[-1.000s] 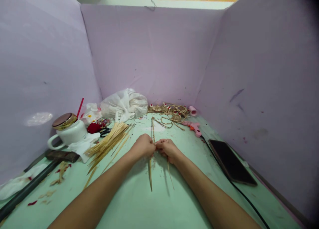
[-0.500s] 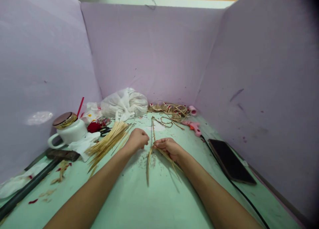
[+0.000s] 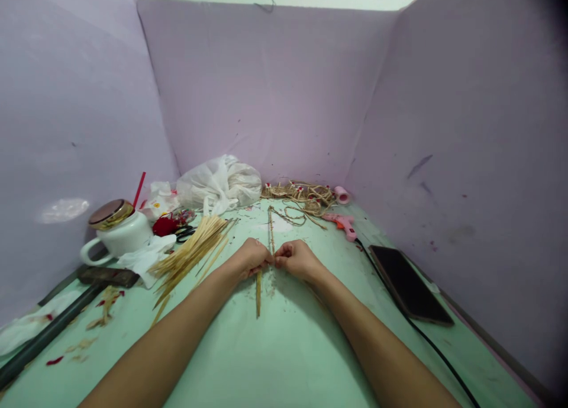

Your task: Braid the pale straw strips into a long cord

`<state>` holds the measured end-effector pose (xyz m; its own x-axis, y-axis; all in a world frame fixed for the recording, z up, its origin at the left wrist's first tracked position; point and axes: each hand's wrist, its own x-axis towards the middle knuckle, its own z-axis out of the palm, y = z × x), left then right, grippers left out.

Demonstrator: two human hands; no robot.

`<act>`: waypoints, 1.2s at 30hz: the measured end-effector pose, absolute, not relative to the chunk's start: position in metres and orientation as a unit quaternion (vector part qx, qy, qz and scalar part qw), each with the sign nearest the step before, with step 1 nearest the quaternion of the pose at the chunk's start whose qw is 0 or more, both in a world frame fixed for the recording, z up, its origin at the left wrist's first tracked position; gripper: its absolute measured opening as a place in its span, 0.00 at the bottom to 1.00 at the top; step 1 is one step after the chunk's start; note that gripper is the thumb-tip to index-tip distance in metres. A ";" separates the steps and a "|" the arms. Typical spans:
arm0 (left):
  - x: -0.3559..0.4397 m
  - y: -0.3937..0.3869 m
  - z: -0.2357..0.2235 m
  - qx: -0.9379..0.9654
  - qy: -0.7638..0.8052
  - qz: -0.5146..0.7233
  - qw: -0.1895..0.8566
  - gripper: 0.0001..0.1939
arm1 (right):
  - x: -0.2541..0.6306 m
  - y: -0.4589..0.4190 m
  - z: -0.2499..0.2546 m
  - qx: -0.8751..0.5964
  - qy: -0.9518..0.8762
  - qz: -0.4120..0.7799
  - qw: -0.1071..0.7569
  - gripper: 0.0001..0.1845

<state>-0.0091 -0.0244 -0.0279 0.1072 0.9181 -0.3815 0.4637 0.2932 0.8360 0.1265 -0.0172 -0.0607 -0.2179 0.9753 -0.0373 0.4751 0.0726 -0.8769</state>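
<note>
**Left hand (image 3: 254,258) meeting right hand (image 3: 299,259) again at the cord (image 3: 272,230)**

Following along remotely through the head camera, I am seeing my two hands coming back together. Half a second ago the left hand was hanging apart, its fingers off the work, while the right was pinching alone. Now the fingertips are meeting, or nearly so, at the cord's near end. The cord is running away from them, straight ahead over the table (image 3: 275,355), to a bend.

My right thumb and fingers are pinching at that near end. My left fingers are curling closed, seemingly on a straw strip (image 3: 258,295) that is poking out just below them toward me. I cannot tell exactly how the fingertips are sharing their hold; the contact is too small. The strips that were fanning out below the right hand are now mostly hiding behind it and its forearm.

For the work, I am reading this as handling by both hands resuming at the joint between straw and cord, with neither hand working alone.

Left of the left hand, a straw bundle (image 3: 190,248) is lying near. Beyond the right hand, a pink glue gun (image 3: 341,223) is resting, and farther to its right a phone (image 3: 410,283) is lying flat.
</note>
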 end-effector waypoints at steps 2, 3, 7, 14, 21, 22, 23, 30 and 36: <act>-0.006 -0.026 -0.030 0.546 0.624 0.249 0.502 0.09 | 0.126 -0.018 -0.060 -0.550 -0.705 0.338 0.294 0.07; -0.005 -0.026 -0.032 0.543 0.621 0.257 0.503 0.09 | 0.126 -0.020 -0.059 -0.552 -0.720 0.307 0.288 0.08; -0.001 -0.027 -0.036 0.533 0.631 0.264 0.499 0.09 | 0.125 -0.030 -0.047 -0.591 -0.732 0.217 0.262 0.07; -0.005 -0.026 -0.034 0.474 0.644 0.254 0.544 0.09 | 0.118 -0.044 -0.036 -0.579 -0.764 0.178 0.222 0.05; -0.014 -0.020 -0.038 0.534 0.601 0.262 0.534 0.07 | 0.120 -0.043 -0.036 -0.530 -0.789 0.226 0.213 0.09; -0.016 -0.019 -0.039 0.541 0.592 0.261 0.537 0.07 | 0.123 -0.039 -0.036 -0.542 -0.772 0.234 0.235 0.12; -0.018 -0.018 -0.040 0.546 0.583 0.256 0.544 0.07 | 0.126 -0.034 -0.037 -0.559 -0.749 0.235 0.267 0.15; -0.022 -0.016 -0.041 0.555 0.540 0.253 0.579 0.07 | 0.123 -0.020 -0.053 -0.565 -0.624 0.435 0.321 0.09; -0.024 -0.017 -0.036 0.590 0.547 0.225 0.550 0.03 | 0.115 -0.028 -0.051 -0.580 -0.554 0.500 0.325 0.07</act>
